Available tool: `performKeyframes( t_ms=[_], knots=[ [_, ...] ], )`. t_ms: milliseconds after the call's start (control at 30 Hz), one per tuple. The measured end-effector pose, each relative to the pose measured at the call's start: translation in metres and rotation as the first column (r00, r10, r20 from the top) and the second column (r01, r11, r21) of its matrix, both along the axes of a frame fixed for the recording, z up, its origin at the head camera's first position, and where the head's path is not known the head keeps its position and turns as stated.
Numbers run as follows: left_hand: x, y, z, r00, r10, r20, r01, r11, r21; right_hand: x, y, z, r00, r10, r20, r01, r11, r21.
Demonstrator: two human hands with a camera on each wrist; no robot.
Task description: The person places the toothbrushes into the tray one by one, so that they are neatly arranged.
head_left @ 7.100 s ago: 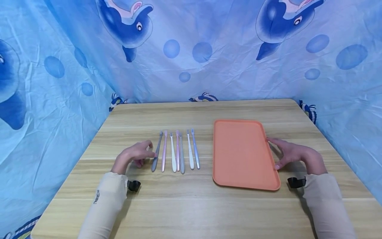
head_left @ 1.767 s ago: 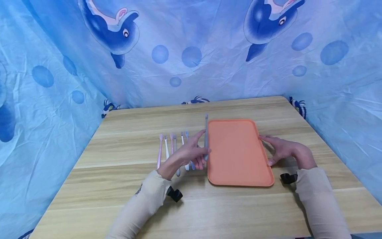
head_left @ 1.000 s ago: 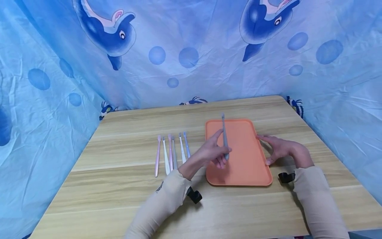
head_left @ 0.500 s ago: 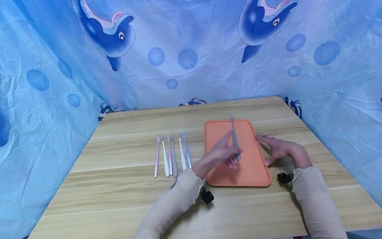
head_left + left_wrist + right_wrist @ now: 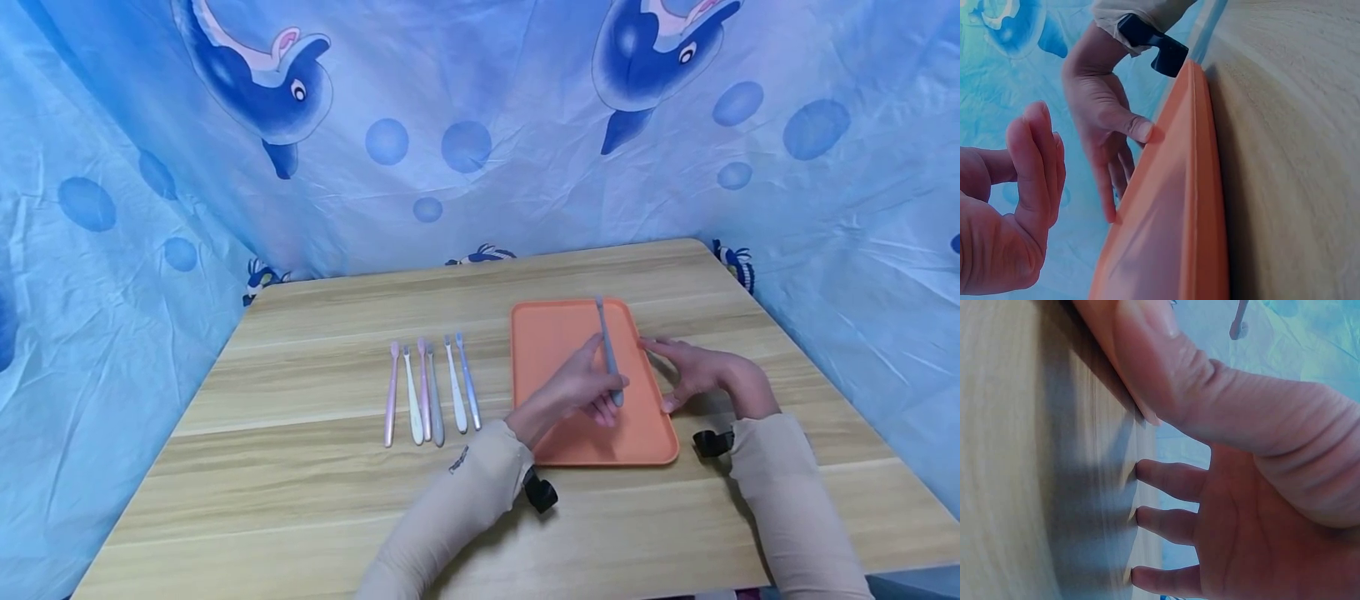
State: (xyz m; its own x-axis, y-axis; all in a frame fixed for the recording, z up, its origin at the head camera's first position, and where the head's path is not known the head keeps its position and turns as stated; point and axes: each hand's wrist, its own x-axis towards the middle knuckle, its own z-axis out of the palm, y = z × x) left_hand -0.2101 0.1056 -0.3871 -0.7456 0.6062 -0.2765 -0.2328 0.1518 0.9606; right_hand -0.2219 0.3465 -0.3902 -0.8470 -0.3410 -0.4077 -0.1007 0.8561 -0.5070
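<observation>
Blue cloth [image 5: 465, 92], printed with dolphins and bubbles, is hung behind and around the wood-grain table [image 5: 285, 500]. On the table's left half, six brushes are laid in a row, heads pointing away: a pink brush [image 5: 391, 396], then a white brush [image 5: 413, 396], a second pink brush [image 5: 424, 392] and a grey brush [image 5: 435, 400] set close together, and after them a second white brush [image 5: 454, 387] and a blue brush [image 5: 468, 383]. Farther right, the left hand [image 5: 577, 387] is held over the orange tray [image 5: 534, 342] (its beige sleeve [image 5: 450, 508] is stretched across the table's near part). A darker brush [image 5: 609, 358] is pinched by its thumb and fingers, nearly closed about the handle; it is held above the tray, its head pointed toward the far rim. At the tray's right rim, the right hand [image 5: 701, 371] is spread wide, with nothing grasped: the rim is touched by thumb and forefinger, while the table is touched by the other three fingertips.
</observation>
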Motion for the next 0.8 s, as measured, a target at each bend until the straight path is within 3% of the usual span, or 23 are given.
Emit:
performKeyframes(
  t_ms=[333,800],
  knots=[
    [0.000,0.018,-0.004,0.999,0.014,0.031,-0.013,0.999,-0.036,-0.001,0.000,-0.001,1.000,0.001,-0.006,-0.001,1.000,-0.010],
    [0.003,0.039,-0.010,0.999,-0.014,0.034,0.015,1.000,-0.027,0.000,0.000,0.001,1.000,0.010,-0.011,-0.011,0.999,-0.030]
  ],
)
